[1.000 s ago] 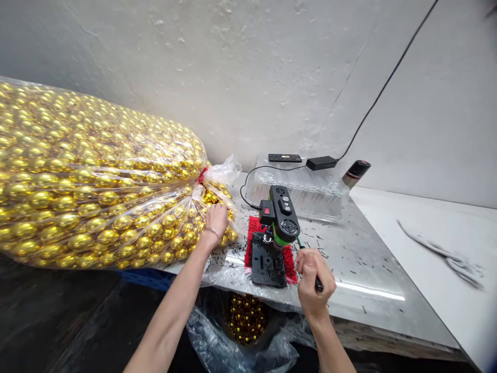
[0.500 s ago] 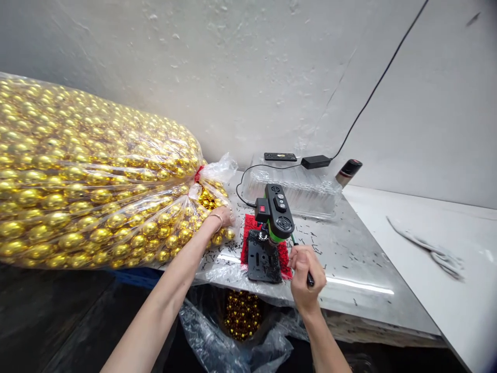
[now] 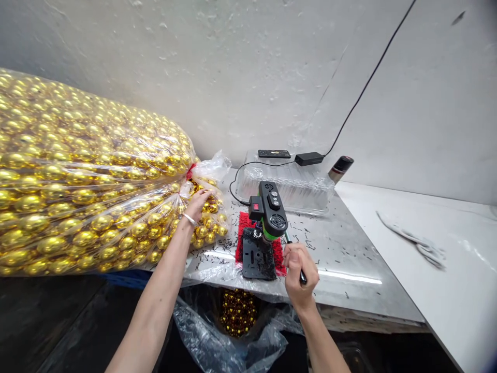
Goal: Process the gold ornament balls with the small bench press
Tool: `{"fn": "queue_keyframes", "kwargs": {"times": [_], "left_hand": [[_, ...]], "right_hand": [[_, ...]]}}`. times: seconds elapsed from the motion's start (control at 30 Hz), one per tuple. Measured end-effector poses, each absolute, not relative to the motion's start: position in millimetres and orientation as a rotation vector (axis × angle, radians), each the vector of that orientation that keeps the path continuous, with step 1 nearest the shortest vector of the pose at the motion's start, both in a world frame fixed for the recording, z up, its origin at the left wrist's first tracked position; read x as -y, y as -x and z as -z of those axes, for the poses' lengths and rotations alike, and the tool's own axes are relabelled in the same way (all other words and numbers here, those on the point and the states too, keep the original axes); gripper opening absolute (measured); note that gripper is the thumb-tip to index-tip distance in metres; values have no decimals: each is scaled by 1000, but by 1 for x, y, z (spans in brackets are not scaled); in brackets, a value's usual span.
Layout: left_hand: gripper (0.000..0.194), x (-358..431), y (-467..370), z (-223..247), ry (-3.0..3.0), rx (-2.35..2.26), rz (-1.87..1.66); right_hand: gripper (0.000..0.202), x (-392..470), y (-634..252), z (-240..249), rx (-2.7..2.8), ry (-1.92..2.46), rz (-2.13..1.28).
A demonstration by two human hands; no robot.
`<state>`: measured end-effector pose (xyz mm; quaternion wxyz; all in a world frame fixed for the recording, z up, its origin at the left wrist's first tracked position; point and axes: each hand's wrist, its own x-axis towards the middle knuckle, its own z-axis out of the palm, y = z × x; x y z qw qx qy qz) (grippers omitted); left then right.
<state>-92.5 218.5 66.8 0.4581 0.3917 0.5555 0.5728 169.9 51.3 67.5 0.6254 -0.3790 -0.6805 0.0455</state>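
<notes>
My left hand (image 3: pixel 197 203) is at the mouth of a big clear bag of gold balls (image 3: pixel 70 197), its fingers stretched out over the loose balls there. Parts of its fingertips are hard to make out among the plastic and balls. My right hand (image 3: pixel 301 272) is wrapped round the black lever handle (image 3: pixel 303 278) of a small bench press (image 3: pixel 273 207). The press has a black and green head and a black slotted base plate (image 3: pixel 253 259). Beneath it lies a red mat (image 3: pixel 244 224).
Behind the press stands a clear plastic box (image 3: pixel 310 194) carrying a power adapter (image 3: pixel 309 158) and a black flat device (image 3: pixel 274 154). A dark-capped can (image 3: pixel 341 168) is beside it. Black scraps litter the metal tabletop (image 3: pixel 341 254). Gold balls (image 3: pixel 237 313) fill a plastic-lined container below the edge.
My left hand has moved left and up, from the front of the bag's mouth to the balls nearer the red tie. My right hand keeps its grip on the lever. The view has shifted slightly.
</notes>
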Motion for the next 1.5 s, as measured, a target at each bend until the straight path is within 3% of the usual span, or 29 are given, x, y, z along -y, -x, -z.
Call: {"fn": "queue_keyframes", "kwargs": {"times": [0.27, 0.53, 0.93, 1.33, 1.5], "left_hand": [[14, -129, 82, -75, -373, -778, -1330], [10, -91, 13, -30, -226, -858, -1101], [56, -82, -2, -13, -686, -1082, -1098], [15, -89, 9, -16, -277, -903, -1001], [10, -92, 8, -23, -157, -892, -1051]], "right_hand": [[27, -51, -169, -67, 1533, 887, -108], [28, -49, -169, -72, 1564, 919, -86], [28, -50, -169, -71, 1584, 878, -82], [27, -49, -169, -73, 1596, 868, -81], [27, -50, -169, -74, 1598, 860, -82]]}}
